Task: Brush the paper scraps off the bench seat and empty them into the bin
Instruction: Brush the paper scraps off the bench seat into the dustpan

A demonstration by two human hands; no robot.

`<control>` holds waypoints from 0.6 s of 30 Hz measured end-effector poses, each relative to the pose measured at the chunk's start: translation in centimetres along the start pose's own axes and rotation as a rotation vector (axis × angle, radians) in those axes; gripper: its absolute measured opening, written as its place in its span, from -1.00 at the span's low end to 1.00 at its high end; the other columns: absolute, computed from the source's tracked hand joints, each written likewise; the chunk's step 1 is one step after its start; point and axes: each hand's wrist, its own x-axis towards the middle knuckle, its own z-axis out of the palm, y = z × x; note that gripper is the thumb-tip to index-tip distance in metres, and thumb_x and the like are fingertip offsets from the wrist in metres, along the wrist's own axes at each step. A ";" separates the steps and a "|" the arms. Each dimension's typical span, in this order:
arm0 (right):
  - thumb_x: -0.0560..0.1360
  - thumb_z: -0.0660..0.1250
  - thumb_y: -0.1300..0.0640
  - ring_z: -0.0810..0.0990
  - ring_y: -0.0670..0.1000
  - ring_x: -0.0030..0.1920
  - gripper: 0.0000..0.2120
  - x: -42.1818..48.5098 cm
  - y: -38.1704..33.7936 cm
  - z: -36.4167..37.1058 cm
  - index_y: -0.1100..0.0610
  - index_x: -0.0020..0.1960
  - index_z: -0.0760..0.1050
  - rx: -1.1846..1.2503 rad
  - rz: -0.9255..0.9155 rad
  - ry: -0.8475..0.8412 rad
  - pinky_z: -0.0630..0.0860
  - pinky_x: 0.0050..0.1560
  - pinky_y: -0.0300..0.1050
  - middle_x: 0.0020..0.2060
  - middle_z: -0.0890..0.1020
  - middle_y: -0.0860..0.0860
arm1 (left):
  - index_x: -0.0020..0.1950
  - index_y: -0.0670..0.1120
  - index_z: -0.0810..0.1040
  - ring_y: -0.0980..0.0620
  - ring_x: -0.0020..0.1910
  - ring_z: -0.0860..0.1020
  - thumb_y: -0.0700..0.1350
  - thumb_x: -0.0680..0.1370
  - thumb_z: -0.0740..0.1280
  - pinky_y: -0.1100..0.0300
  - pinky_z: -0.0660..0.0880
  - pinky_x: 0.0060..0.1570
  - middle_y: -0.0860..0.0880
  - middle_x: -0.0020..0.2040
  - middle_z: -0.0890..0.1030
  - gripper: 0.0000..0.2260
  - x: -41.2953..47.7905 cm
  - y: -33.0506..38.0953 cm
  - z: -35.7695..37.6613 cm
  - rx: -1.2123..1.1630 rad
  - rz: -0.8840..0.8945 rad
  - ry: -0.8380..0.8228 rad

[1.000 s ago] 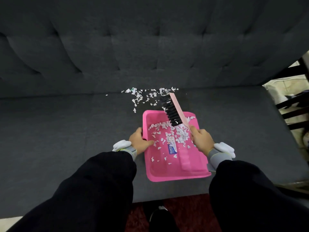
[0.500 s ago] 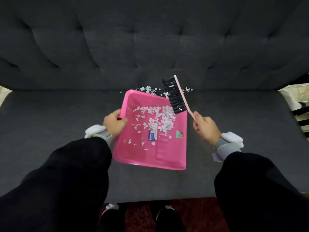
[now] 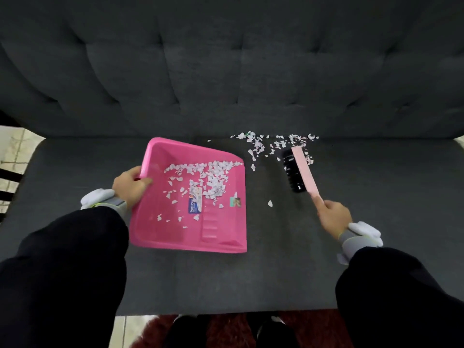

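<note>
scraps (image 3: pixel 273 144) beyond brush (image 3: pixel 300 172) in right fingers (image 3: pixel 332 214); left fingers (image 3: pixel 133 183) clamping dustpan (image 3: pixel 160 237) rim

One dustpan (image 3: pixel 155 232), one brush (image 3: pixel 298 172), two hands, many scraps (image 3: pixel 258 146).

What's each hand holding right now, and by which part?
Left hand grips the pink dustpan by its left side rim. Right hand holds the brush by the near end of its pink handle.

Dark red shaggy rug (image 3: pixel 221 330) (below), pale tiled floor (image 3: pixel 15 144), black shoes (image 3: pixel 185 330)
</note>
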 end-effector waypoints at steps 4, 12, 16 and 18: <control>0.57 0.05 -0.22 0.55 0.28 0.05 -0.48 -0.3 0.7 2.0 0.20 -0.17 0.51 -0.107 0.095 0.017 0.36 -0.08 -0.02 -0.03 0.61 0.28 | 0.22 -0.11 0.53 -0.19 0.15 0.51 -0.20 0.50 0.28 0.09 0.37 0.12 -0.19 0.14 0.60 -0.70 1.1 -1.6 0.0 0.021 -0.046 0.012; 0.60 0.11 -0.08 0.56 0.29 0.09 -0.52 -6.8 -4.3 9.9 0.33 0.05 0.55 -0.044 0.131 -0.056 0.44 -0.03 -0.01 0.05 0.60 0.32 | 0.18 -0.11 0.55 -0.18 0.10 0.53 -0.20 0.49 0.28 0.12 0.38 0.06 -0.19 0.10 0.61 -0.73 2.0 -2.1 0.6 -0.007 -0.035 -0.004; 0.58 0.11 -0.15 0.58 0.26 -0.02 -0.49 -8.9 -7.1 12.8 0.30 -0.10 0.54 0.029 0.024 -0.125 0.32 -0.19 -0.07 -0.07 0.64 0.27 | 0.16 -0.12 0.56 -0.18 0.09 0.52 -0.20 0.49 0.27 0.14 0.36 0.03 -0.19 0.09 0.61 -0.75 2.0 -2.0 0.7 -0.012 -0.026 -0.013; 0.58 0.10 -0.16 0.57 0.26 -0.02 -0.47 -8.4 -7.7 12.3 0.30 -0.12 0.53 0.058 0.038 -0.091 0.33 -0.18 -0.07 -0.07 0.63 0.27 | 0.16 -0.12 0.56 -0.18 0.10 0.52 -0.20 0.50 0.27 0.16 0.33 0.00 -0.19 0.09 0.61 -0.75 2.3 -1.9 0.6 -0.012 -0.026 -0.018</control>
